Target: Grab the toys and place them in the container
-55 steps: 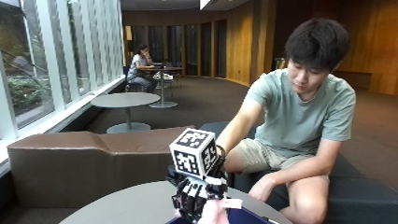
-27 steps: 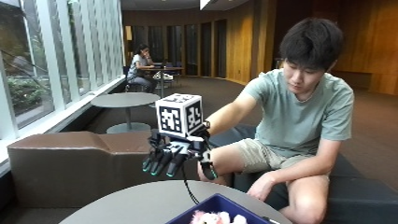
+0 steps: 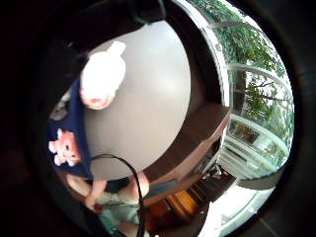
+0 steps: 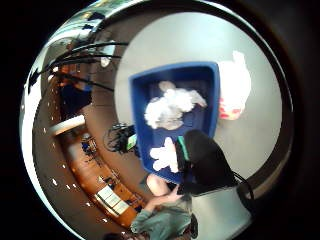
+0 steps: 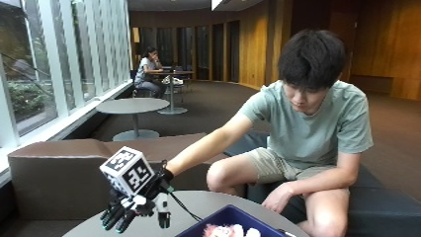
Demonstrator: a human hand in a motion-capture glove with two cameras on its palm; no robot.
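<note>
A lounge with wood-panelled walls, tall windows and a brown upholstered bench lies behind a round grey counter (image 5: pixel 197 207) with a smooth matte top. A seated person in a green T-shirt reaches over it with the gloved right hand (image 5: pixel 135 207), which hangs above the bare counter beside the container. Its fingers (image 5: pixel 121 217) point downward, spread and nearly straight, holding nothing and touching nothing.

The blue container (image 4: pixel 172 120) is a rectangular bin with raised walls and rounded corners, sitting on the counter near the person's knees. Inside it lie two soft toys: a fluffy white plush toy (image 4: pixel 172 105) with a shaggy surface in the middle of the bin, and a smaller white and pink plush figure (image 4: pixel 165 156) at the end toward the person. In the outside view only a corner of the bin shows, with a pink and white toy peeking over its rim.

Outside the bin, a white plush toy with a pink-red end (image 3: pixel 101 79) lies on the counter, against the container's long wall. It is smooth and rounded, tapering to a small nub.
</note>
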